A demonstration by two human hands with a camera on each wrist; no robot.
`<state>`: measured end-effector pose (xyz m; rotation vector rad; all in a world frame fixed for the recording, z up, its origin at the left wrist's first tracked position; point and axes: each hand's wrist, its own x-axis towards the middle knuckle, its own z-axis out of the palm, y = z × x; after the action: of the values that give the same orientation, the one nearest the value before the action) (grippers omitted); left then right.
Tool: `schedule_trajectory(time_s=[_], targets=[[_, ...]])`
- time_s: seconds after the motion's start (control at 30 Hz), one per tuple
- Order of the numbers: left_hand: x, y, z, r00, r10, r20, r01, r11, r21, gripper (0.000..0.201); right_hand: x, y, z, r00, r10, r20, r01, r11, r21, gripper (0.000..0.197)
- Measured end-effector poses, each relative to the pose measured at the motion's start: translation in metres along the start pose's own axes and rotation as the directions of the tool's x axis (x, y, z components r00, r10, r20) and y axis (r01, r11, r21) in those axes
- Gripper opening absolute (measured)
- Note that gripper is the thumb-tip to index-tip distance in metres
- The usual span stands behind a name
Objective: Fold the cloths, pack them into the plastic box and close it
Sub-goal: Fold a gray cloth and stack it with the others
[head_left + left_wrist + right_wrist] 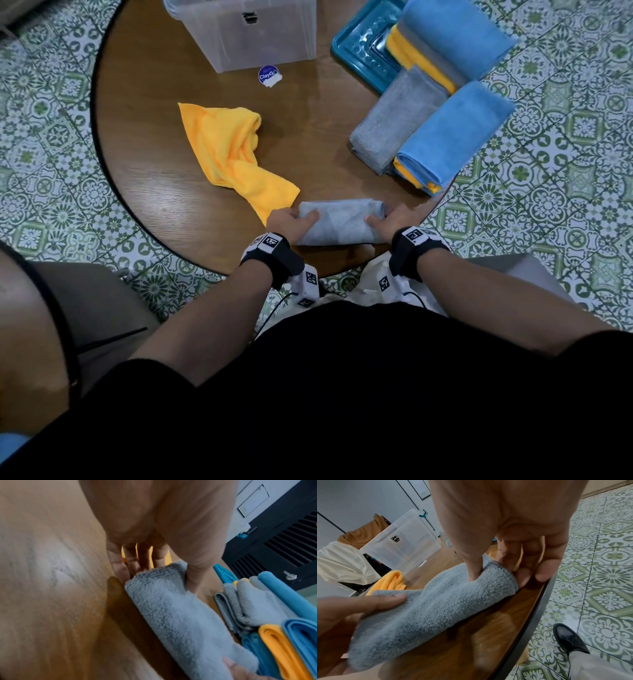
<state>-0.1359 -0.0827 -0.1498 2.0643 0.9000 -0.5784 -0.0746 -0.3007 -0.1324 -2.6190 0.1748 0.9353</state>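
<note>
A folded light grey cloth [340, 221] lies at the near edge of the round wooden table [164, 164]. My left hand [291, 221] pinches its left end, thumb on top and fingers beneath. My right hand [388, 222] pinches its right end the same way. In the wrist views the grey cloth [173, 609] [436, 601] hangs slightly lifted between both hands. A crumpled yellow cloth [233, 154] lies unfolded just beyond the left hand. The clear plastic box [246, 31] stands open at the table's far side.
Folded cloths sit at the right: a grey one [390, 126] and a blue-over-yellow stack [448, 137], with more blue, grey and yellow cloths [452, 37] on a teal lid [363, 54]. A round sticker [269, 76] lies before the box. Patterned tile floor surrounds the table.
</note>
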Motion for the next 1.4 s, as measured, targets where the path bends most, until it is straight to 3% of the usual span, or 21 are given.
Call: schedule_trajectory(time_s=[0.1,0.2,0.33,0.4,0.5,0.53,0.57,0.67,0.7,0.77,0.87,0.97,1.03,1.1,1.13,1.27,1.4], targets=[[-0.004,0.009,0.004,0.998,0.015,0.065,-0.002,0.981,-0.193,0.047,-0.002,0.002,-0.002,1.0,-0.013,-0.012,0.014,0.999,0.042,0.038],[-0.008,0.021,0.0,0.993,0.074,0.095,-0.026,0.902,-0.43,0.055,-0.004,0.008,-0.003,1.0,0.013,-0.008,-0.012,0.993,0.116,0.045],[-0.019,0.056,-0.022,0.952,0.211,0.22,-0.043,0.808,-0.587,0.033,-0.014,0.016,-0.007,0.996,0.087,0.024,-0.09,0.965,0.246,0.078],[-0.026,0.075,-0.036,0.926,0.306,0.221,-0.106,0.772,-0.627,0.02,-0.023,0.016,-0.014,0.975,0.089,0.201,-0.158,0.92,0.357,0.093],[-0.036,0.103,-0.051,0.871,0.447,0.206,-0.163,0.655,-0.738,0.039,-0.027,0.006,-0.03,0.868,-0.096,0.487,-0.18,0.853,0.49,0.108],[-0.041,0.113,-0.055,0.85,0.493,0.187,-0.178,0.602,-0.778,0.041,-0.026,-0.002,-0.037,0.849,-0.164,0.503,-0.197,0.784,0.589,0.109],[-0.043,0.121,-0.058,0.829,0.535,0.161,-0.198,0.552,-0.81,0.04,-0.024,-0.009,-0.045,0.849,-0.225,0.479,-0.23,0.658,0.717,0.106],[-0.045,0.14,-0.058,0.801,0.592,0.088,-0.249,0.463,-0.851,0.051,-0.005,-0.031,-0.083,0.943,-0.27,0.194,-0.131,0.234,0.963,0.089],[-0.042,0.144,-0.056,0.806,0.588,0.07,-0.264,0.463,-0.846,0.056,0.006,-0.036,-0.098,0.957,-0.27,0.11,-0.073,0.143,0.987,0.079],[-0.035,0.148,-0.049,0.839,0.543,0.027,-0.3,0.503,-0.81,0.058,0.024,-0.043,-0.128,0.975,-0.223,0.004,0.013,0.075,0.997,0.057],[-0.018,0.154,-0.035,0.889,0.456,-0.029,-0.33,0.597,-0.731,0.044,0.049,-0.048,-0.17,0.982,-0.142,-0.127,0.153,0.194,0.969,0.039],[0.002,0.165,-0.023,0.91,0.408,-0.072,-0.335,0.622,-0.708,0.026,0.072,-0.047,-0.2,0.977,-0.129,-0.168,0.204,0.362,0.91,0.04],[0.018,0.172,-0.014,0.918,0.38,-0.113,-0.353,0.654,-0.669,0.018,0.089,-0.043,-0.211,0.967,-0.096,-0.237,0.248,0.58,0.776,0.031],[0.034,0.178,-0.004,0.928,0.35,-0.128,-0.355,0.728,-0.586,0.017,0.103,-0.04,-0.217,0.93,-0.132,-0.343,0.295,0.824,0.484,0.03],[0.041,0.18,0.001,0.934,0.333,-0.133,-0.35,0.765,-0.54,0.017,0.108,-0.039,-0.22,0.915,-0.171,-0.366,0.301,0.893,0.335,0.033],[0.058,0.188,0.017,0.939,0.297,-0.173,-0.342,0.852,-0.397,0.026,0.12,-0.043,-0.222,0.876,-0.326,-0.355,0.343,0.939,-0.017,0.037],[0.068,0.186,0.027,0.912,0.352,-0.211,-0.391,0.902,-0.184,0.028,0.128,-0.044,-0.217,0.823,-0.471,-0.317,0.39,0.874,-0.289,0.037]])
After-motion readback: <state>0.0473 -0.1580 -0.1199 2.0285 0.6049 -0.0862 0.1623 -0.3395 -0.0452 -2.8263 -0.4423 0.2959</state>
